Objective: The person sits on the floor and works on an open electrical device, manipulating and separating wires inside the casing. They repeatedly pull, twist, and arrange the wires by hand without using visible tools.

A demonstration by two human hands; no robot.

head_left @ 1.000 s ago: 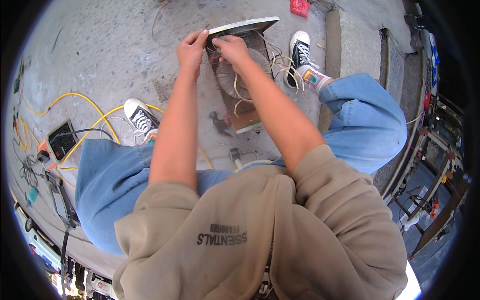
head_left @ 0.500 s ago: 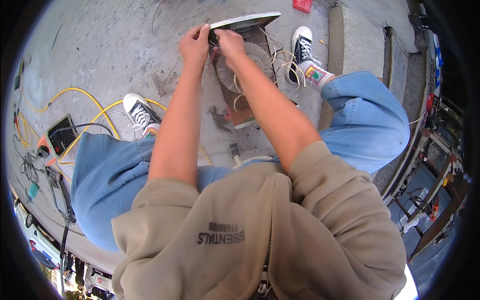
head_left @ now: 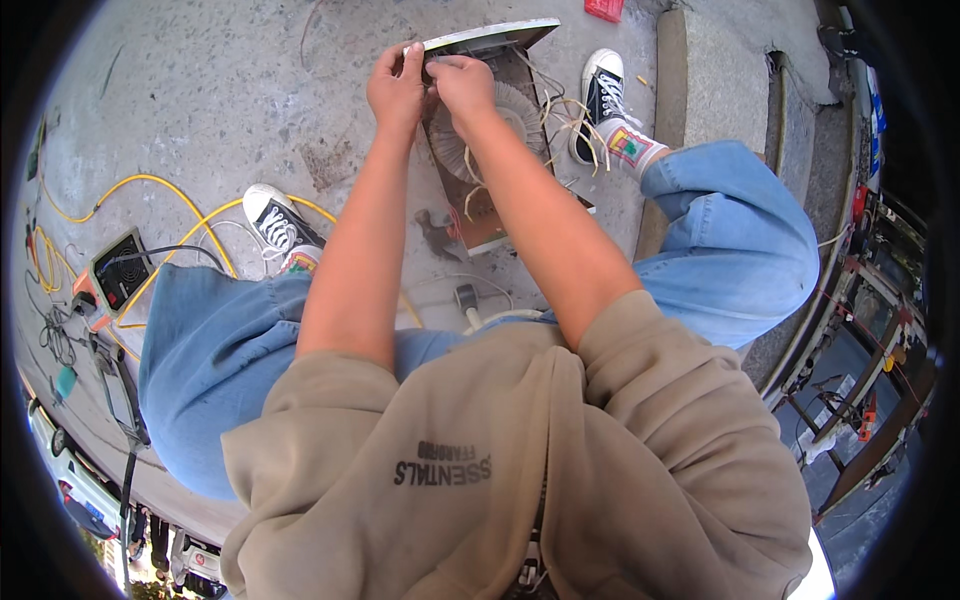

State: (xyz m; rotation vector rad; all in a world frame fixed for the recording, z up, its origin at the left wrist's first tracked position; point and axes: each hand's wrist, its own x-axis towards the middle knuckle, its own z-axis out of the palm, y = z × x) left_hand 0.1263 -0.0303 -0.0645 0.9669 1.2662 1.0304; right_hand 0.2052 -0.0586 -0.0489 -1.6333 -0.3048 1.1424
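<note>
Head view, single item: an opened electrical device on the grey concrete floor (head_left: 225, 90), between two black-and-white canvas shoes (head_left: 603, 82).

Parts: one flat panel (head_left: 495, 36), pale-edged, at the far end; one ring-shaped coil (head_left: 515, 112), ribbed, pale, partly behind the right forearm; one reddish-brown base (head_left: 482, 225), flat, smooth-looking; several pale wires (head_left: 580, 125), thin, loose, splayed over the right side.

Left hand (head_left: 396, 90): thumb and bent fingers closed about the panel's left end. Right hand (head_left: 463, 84): fingers curled inward just beside it, tips at the panel's inner side; whether they held anything could not be told.

Step in hand, as judged: close fingerwork behind the panel. Next move, as judged: a steady left hold and small right fingertip adjustments, clear of the wires.

Nearby: one hammer (head_left: 437, 236), dark-headed, lying left of the base; one yellow cable (head_left: 150, 180), looped, smooth; one orange box (head_left: 122, 270), black-grilled.
</note>
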